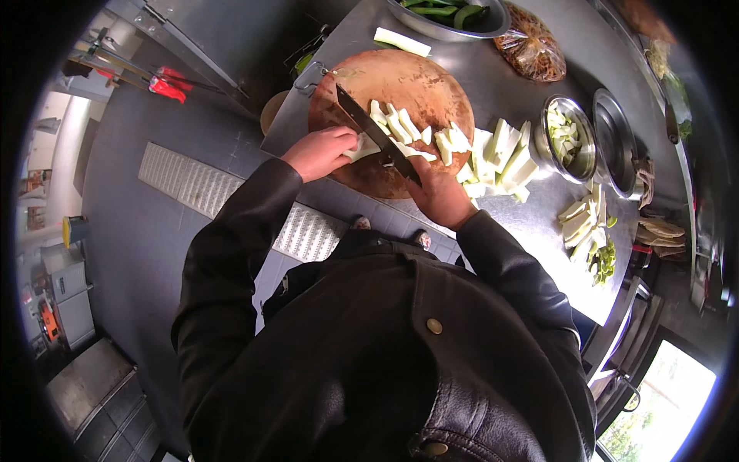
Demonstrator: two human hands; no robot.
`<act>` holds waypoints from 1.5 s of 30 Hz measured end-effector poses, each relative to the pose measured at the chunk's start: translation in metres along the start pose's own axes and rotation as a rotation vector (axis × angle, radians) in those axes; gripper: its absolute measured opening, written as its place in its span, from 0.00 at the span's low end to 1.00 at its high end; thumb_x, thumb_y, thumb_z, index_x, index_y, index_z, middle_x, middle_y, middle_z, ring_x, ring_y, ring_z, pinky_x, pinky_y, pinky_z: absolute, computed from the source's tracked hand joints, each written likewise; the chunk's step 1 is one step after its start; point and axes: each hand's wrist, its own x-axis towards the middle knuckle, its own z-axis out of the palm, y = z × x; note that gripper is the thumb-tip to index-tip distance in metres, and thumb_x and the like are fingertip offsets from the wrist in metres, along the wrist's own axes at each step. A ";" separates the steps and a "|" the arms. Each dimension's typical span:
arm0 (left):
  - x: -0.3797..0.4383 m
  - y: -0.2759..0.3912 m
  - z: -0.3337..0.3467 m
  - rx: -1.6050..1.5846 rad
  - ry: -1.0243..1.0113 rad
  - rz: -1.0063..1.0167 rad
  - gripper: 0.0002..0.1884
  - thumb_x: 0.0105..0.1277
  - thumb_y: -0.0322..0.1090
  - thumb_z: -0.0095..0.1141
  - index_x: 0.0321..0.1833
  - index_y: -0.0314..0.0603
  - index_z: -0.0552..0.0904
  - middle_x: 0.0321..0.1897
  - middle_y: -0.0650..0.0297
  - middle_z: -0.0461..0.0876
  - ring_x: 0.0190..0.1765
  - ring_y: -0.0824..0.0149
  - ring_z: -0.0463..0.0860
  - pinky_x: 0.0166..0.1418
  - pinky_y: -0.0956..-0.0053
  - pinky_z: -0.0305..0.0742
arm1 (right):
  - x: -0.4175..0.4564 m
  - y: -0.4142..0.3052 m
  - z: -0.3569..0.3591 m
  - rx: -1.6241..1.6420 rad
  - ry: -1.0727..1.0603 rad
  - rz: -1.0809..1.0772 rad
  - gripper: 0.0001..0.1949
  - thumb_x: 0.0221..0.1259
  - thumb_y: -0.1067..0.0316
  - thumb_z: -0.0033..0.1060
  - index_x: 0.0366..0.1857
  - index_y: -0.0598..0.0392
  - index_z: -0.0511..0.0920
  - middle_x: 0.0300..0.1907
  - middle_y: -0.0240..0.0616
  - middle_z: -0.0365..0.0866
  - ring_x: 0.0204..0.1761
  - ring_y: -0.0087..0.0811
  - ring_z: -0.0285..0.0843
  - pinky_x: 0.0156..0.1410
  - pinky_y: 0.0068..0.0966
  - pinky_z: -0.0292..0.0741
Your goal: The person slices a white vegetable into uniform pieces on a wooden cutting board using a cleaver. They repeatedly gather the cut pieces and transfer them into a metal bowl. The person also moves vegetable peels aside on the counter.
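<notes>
A round wooden chopping board (413, 75) rests near the steel table's front edge. My right hand (441, 196) grips a dark-bladed kitchen knife (365, 122), its blade slanting across the board towards the far left. With curled fingers, my left hand (322, 152) holds a pale vegetable piece (362, 149) on the board, just left of the blade. Beyond the knife lie several cut pale strips (404, 124). A small heap of cut pieces (452, 142) sits near the board's right rim. Larger pale vegetable lengths (503, 155) are piled right beside the board.
A metal bowl of green vegetables (447, 32) stands behind the board, near a plastic-wrapped brown bundle (531, 43). To the right are a steel bowl of cut pieces (568, 138), a dark pan (615, 144) and more pale slices (583, 225). A metal hook (309, 78) sits at left.
</notes>
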 end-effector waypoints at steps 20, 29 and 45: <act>-0.002 -0.005 0.008 0.105 0.041 0.072 0.03 0.60 0.28 0.58 0.34 0.39 0.78 0.39 0.60 0.76 0.47 0.55 0.80 0.48 0.62 0.78 | -0.017 -0.033 -0.021 -0.035 -0.071 0.008 0.19 0.66 0.62 0.53 0.59 0.53 0.67 0.30 0.59 0.81 0.36 0.59 0.81 0.42 0.52 0.76; -0.005 -0.006 0.011 0.104 0.083 0.089 0.03 0.60 0.29 0.58 0.34 0.40 0.78 0.40 0.60 0.76 0.48 0.55 0.79 0.48 0.62 0.78 | -0.016 -0.039 -0.025 -0.022 -0.080 0.006 0.19 0.66 0.62 0.53 0.57 0.54 0.67 0.28 0.58 0.81 0.35 0.58 0.81 0.41 0.52 0.75; -0.006 -0.005 0.013 0.093 0.087 0.073 0.03 0.60 0.29 0.58 0.35 0.40 0.78 0.39 0.61 0.76 0.48 0.56 0.78 0.50 0.63 0.77 | -0.009 -0.018 0.005 0.068 -0.002 -0.104 0.18 0.65 0.62 0.55 0.55 0.55 0.68 0.31 0.60 0.81 0.37 0.60 0.81 0.42 0.51 0.75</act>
